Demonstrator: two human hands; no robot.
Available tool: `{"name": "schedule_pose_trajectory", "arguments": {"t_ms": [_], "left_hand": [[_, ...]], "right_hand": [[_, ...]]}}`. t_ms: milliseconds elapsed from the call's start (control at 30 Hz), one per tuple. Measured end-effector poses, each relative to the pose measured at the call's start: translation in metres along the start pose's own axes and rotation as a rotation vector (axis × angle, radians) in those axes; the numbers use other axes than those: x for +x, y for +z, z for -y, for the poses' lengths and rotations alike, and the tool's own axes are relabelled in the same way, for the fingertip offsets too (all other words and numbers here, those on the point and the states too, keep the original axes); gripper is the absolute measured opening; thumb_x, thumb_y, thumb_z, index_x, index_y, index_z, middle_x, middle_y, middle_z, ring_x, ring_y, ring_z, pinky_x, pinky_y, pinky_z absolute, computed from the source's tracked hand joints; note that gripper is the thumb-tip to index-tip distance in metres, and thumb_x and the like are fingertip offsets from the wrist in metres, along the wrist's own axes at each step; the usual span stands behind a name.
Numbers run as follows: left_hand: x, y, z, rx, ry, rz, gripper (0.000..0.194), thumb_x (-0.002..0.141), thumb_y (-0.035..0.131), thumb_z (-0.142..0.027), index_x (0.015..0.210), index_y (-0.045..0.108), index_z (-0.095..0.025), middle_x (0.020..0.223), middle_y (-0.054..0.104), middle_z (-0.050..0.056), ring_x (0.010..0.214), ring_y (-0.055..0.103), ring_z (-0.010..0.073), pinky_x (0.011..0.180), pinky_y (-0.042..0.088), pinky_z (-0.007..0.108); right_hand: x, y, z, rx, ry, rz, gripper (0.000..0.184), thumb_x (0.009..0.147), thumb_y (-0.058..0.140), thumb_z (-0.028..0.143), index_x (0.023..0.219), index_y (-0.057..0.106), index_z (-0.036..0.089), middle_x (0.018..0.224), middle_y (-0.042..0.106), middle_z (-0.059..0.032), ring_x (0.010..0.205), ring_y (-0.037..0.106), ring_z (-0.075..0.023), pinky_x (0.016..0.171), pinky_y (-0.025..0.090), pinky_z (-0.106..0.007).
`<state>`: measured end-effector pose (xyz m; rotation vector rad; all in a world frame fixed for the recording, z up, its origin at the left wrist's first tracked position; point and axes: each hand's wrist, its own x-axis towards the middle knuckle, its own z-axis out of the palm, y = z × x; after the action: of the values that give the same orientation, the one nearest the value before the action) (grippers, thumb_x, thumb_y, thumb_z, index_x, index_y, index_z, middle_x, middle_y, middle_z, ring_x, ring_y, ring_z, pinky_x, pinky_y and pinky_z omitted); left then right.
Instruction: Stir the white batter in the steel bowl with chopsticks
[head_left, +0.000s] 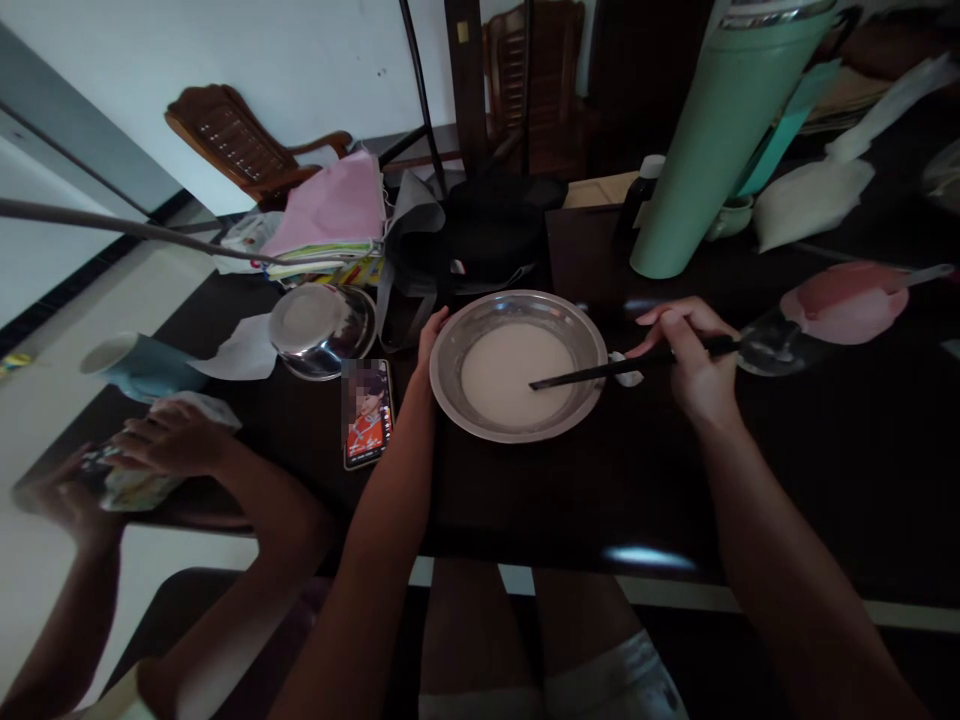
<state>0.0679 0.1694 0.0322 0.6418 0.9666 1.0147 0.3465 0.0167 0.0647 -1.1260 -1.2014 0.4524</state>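
Observation:
A wide metal bowl (517, 436) stands on the dark table in front of me, with a milky white liquid (510, 365) in its bottom. My left hand (427, 345) grips the bowl's left side; most of its fingers are hidden behind the rim. Black chopsticks (574, 377) are held in my right hand (701, 355), to the right of the bowl. They slant left over the rim, and their tips are in the liquid. A small white scrap (627, 372) lies between the bowl and my right hand.
At left, another person's hands (176, 437) handle a plastic bag near a blue mug (139, 362). An upturned metal bowl (319, 330) and a phone (368, 415) lie left of mine. A green thermos (720, 150), a tied bag (814, 195) and a pink-topped clear container (847, 305) stand right.

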Motion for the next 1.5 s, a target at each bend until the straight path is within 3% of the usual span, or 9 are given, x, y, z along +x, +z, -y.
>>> {"name": "schedule_pose_trajectory", "arguments": {"t_ms": [267, 433, 533, 633, 833, 1033, 1200, 1367, 1500], "left_hand": [[-0.038, 0.006, -0.017, 0.175, 0.124, -0.116, 0.042, 0.097, 0.047, -0.047, 0.106, 0.072, -0.014, 0.106, 0.078, 0.015, 0.113, 0.071, 0.0310, 0.100, 0.053, 0.042], [-0.131, 0.034, 0.027, 0.727, 1.066, -0.420, 0.033, 0.097, 0.055, -0.032, 0.128, 0.065, -0.025, 0.149, 0.055, 0.010, 0.146, 0.043, 0.0269, 0.123, 0.031, 0.044], [-0.189, 0.074, 0.092, 0.957, 1.332, -0.172, 0.039, 0.091, 0.057, -0.020, 0.129, 0.063, -0.027, 0.123, 0.065, 0.012, 0.120, 0.061, 0.0270, 0.106, 0.048, 0.046], [-0.219, 0.120, 0.166, 0.938, 1.339, 0.202, 0.039, 0.087, 0.060, -0.024, 0.125, 0.064, -0.024, 0.102, 0.070, 0.011, 0.094, 0.067, 0.0252, 0.083, 0.056, 0.042], [-0.237, 0.161, 0.254, 1.111, 1.215, 0.365, 0.015, 0.083, 0.062, -0.030, 0.091, 0.068, -0.018, 0.086, 0.068, 0.014, 0.084, 0.066, 0.0264, 0.071, 0.056, 0.044], [-0.247, 0.158, 0.245, 1.038, 1.442, 0.485, 0.024, 0.090, 0.058, -0.026, 0.067, 0.059, -0.019, 0.059, 0.050, -0.001, 0.057, 0.053, 0.0130, 0.053, 0.047, 0.028], [-0.233, 0.161, 0.228, 1.228, 1.188, 0.363, 0.023, 0.091, 0.054, -0.025, 0.102, 0.066, -0.009, 0.105, 0.067, 0.017, 0.094, 0.067, 0.0239, 0.077, 0.059, 0.037], [-0.271, 0.144, 0.261, 1.181, 1.106, 0.558, 0.016, 0.085, 0.063, -0.030, 0.085, 0.063, -0.014, 0.084, 0.063, 0.010, 0.074, 0.065, 0.0205, 0.059, 0.056, 0.032], [-0.272, 0.138, 0.260, 1.050, 1.106, 0.569, 0.024, 0.087, 0.062, -0.029, 0.106, 0.062, -0.014, 0.087, 0.066, 0.010, 0.076, 0.066, 0.0204, 0.063, 0.059, 0.033]], "right_hand": [[-0.007, 0.010, -0.006, -0.099, -0.051, 0.223, 0.022, 0.094, 0.065, 0.046, 0.090, 0.073, 0.025, 0.083, 0.079, -0.0016, 0.081, 0.075, -0.0192, 0.072, 0.056, -0.034], [-0.002, 0.005, -0.005, 0.034, 0.019, -0.015, 0.029, 0.093, 0.065, 0.052, 0.083, 0.070, 0.025, 0.060, 0.066, 0.0034, 0.055, 0.068, -0.0161, 0.057, 0.052, -0.030], [-0.006, 0.012, -0.003, 0.045, 0.041, 0.091, 0.030, 0.093, 0.064, 0.053, 0.085, 0.071, 0.025, 0.059, 0.067, 0.0026, 0.056, 0.069, -0.0173, 0.058, 0.053, -0.031], [-0.012, 0.022, -0.003, 0.008, -0.031, 0.229, 0.029, 0.092, 0.065, 0.051, 0.085, 0.072, 0.024, 0.073, 0.075, -0.0010, 0.068, 0.074, -0.0192, 0.065, 0.055, -0.033], [-0.007, 0.013, -0.010, 0.007, -0.020, 0.125, 0.027, 0.092, 0.065, 0.050, 0.085, 0.071, 0.024, 0.071, 0.075, -0.0004, 0.069, 0.074, -0.0195, 0.067, 0.056, -0.034], [-0.004, 0.010, -0.011, 0.072, 0.033, 0.127, 0.032, 0.093, 0.064, 0.055, 0.087, 0.072, 0.024, 0.060, 0.069, 0.0023, 0.056, 0.070, -0.0170, 0.061, 0.055, -0.032], [-0.007, 0.017, -0.010, 0.056, -0.019, 0.230, 0.030, 0.092, 0.066, 0.053, 0.086, 0.071, 0.024, 0.082, 0.078, -0.0022, 0.074, 0.077, -0.0189, 0.066, 0.057, -0.032], [0.000, 0.004, -0.010, 0.039, 0.016, 0.089, 0.032, 0.092, 0.065, 0.055, 0.086, 0.071, 0.024, 0.066, 0.072, 0.0006, 0.062, 0.073, -0.0178, 0.062, 0.056, -0.031], [0.000, 0.004, -0.009, 0.051, 0.050, 0.124, 0.035, 0.092, 0.064, 0.058, 0.086, 0.073, 0.025, 0.058, 0.069, 0.0020, 0.054, 0.069, -0.0164, 0.058, 0.055, -0.030]]}}
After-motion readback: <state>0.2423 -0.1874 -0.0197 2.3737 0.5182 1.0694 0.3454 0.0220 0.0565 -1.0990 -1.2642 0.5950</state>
